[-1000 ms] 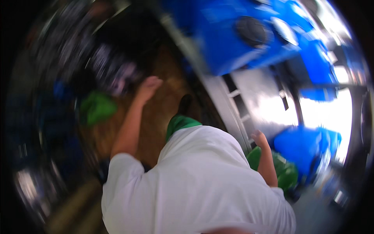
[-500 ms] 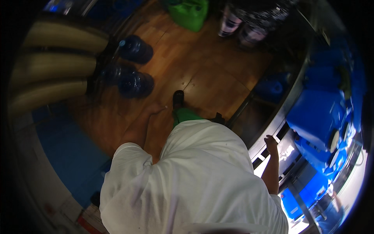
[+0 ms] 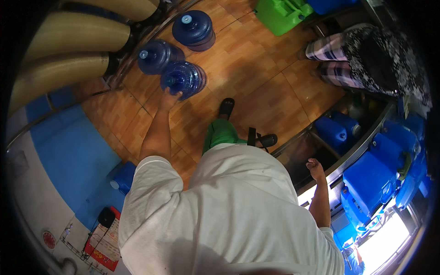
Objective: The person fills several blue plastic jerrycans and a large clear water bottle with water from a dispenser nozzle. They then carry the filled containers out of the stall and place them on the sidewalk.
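My left hand (image 3: 168,97) reaches forward and down and grips the neck of a large blue water jug (image 3: 187,79) that leans on the wooden-tile floor (image 3: 256,82). Two more blue jugs (image 3: 155,56) (image 3: 194,29) stand right behind it. My right hand (image 3: 315,167) hangs at my side with the fingers loosely apart, holding nothing, beside the edge of a metal rack (image 3: 348,160). My white shirt, green trousers and black sandals fill the middle of the view.
Another person in checked trousers (image 3: 362,50) stands at the upper right. A green jerrycan (image 3: 280,13) lies at the top. Blue canisters (image 3: 337,131) sit in and around the rack. Beige cylindrical tanks (image 3: 68,32) line the left, above a blue floor area (image 3: 68,151).
The view has swung round to face the jugs. My left arm has stretched forward from my side and taken hold of the nearest jug's neck. My right hand stays by the rack.
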Demonstrator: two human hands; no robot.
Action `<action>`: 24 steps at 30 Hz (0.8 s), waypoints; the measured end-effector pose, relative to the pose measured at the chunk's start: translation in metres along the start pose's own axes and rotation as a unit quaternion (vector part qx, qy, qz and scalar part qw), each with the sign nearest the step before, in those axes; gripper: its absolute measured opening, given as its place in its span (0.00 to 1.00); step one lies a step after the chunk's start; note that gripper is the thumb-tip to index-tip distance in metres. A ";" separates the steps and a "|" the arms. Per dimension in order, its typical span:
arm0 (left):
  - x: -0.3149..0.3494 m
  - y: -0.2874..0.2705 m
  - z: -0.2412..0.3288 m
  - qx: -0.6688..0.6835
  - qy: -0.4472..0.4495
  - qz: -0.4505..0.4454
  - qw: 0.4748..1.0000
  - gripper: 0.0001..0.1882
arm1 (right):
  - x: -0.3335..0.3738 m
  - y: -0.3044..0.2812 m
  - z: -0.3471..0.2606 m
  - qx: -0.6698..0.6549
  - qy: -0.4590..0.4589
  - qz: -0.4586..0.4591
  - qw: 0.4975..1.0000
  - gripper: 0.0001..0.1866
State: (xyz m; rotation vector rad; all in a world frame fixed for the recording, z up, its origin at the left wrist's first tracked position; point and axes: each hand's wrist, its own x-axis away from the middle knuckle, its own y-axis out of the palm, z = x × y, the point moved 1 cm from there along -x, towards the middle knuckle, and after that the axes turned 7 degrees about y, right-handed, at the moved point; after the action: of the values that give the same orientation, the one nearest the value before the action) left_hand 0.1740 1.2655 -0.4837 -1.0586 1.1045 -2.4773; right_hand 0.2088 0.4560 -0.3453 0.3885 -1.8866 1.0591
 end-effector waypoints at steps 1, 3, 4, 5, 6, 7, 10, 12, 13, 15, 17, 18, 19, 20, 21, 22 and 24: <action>-0.011 -0.013 -0.006 -0.004 -0.026 0.052 0.998 0.51 | -0.004 0.007 -0.012 0.001 0.001 -0.017 1.000 0.20; -0.032 -0.027 -0.015 -0.042 -0.057 0.038 0.997 0.55 | -0.019 0.011 -0.040 0.035 -0.033 -0.018 0.999 0.18; -0.042 -0.031 -0.018 -0.058 -0.058 0.040 0.996 0.58 | -0.026 0.013 -0.054 0.085 -0.026 -0.001 0.996 0.18; -0.049 -0.030 -0.022 -0.072 -0.053 0.047 0.995 0.59 | -0.031 0.016 -0.069 0.065 -0.057 -0.013 0.996 0.18; -0.057 -0.025 -0.026 -0.084 -0.038 0.057 0.994 0.60 | -0.035 0.015 -0.086 0.077 -0.063 -0.006 0.995 0.19; -0.065 -0.019 -0.029 -0.093 -0.021 0.052 0.994 0.61 | -0.034 0.013 -0.102 0.085 -0.065 0.004 0.994 0.20; -0.096 0.007 -0.046 -0.046 -0.002 0.023 0.999 0.63 | -0.020 0.015 -0.149 0.117 -0.083 0.041 0.989 0.21; -0.116 0.030 -0.055 -0.053 -0.001 0.042 0.998 0.63 | -0.005 0.017 -0.173 0.134 -0.070 0.045 0.987 0.21; -0.126 0.041 -0.060 -0.025 -0.015 0.010 1.000 0.62 | 0.002 0.020 -0.181 0.148 -0.066 0.044 0.986 0.22; -0.144 0.054 -0.070 -0.038 -0.056 0.008 0.998 0.55 | 0.016 0.028 -0.188 0.168 -0.063 0.023 0.984 0.22; -0.155 0.061 -0.073 -0.001 0.019 0.048 0.999 0.44 | 0.030 0.033 -0.180 0.176 -0.034 0.014 0.984 0.23; -0.156 0.064 -0.070 0.008 0.077 0.081 0.994 0.39 | 0.036 0.036 -0.172 0.175 -0.009 0.013 0.984 0.23; -0.156 0.065 -0.067 -0.001 0.058 0.085 0.995 0.35 | 0.040 0.038 -0.162 0.171 0.013 0.009 0.985 0.24; -0.153 0.066 -0.059 -0.051 0.094 0.096 0.990 0.33 | 0.045 0.040 -0.150 0.164 0.029 0.011 0.986 0.24; -0.145 0.067 -0.048 -0.104 0.090 0.080 0.987 0.32 | 0.049 0.041 -0.136 0.156 0.042 0.013 0.987 0.24; -0.135 0.068 -0.032 -0.122 0.116 0.094 0.981 0.31 | 0.051 0.043 -0.122 0.155 0.055 0.015 0.986 0.24; -0.110 0.066 0.008 -0.131 0.163 0.079 0.975 0.30 | 0.058 0.049 -0.094 0.136 0.051 0.022 0.989 0.24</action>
State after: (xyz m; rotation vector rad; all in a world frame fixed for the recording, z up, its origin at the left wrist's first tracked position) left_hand 0.2528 1.2672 -0.5850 -0.6007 1.5803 -2.4809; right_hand 0.1997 0.5683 -0.3018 0.4399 -1.6727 1.3466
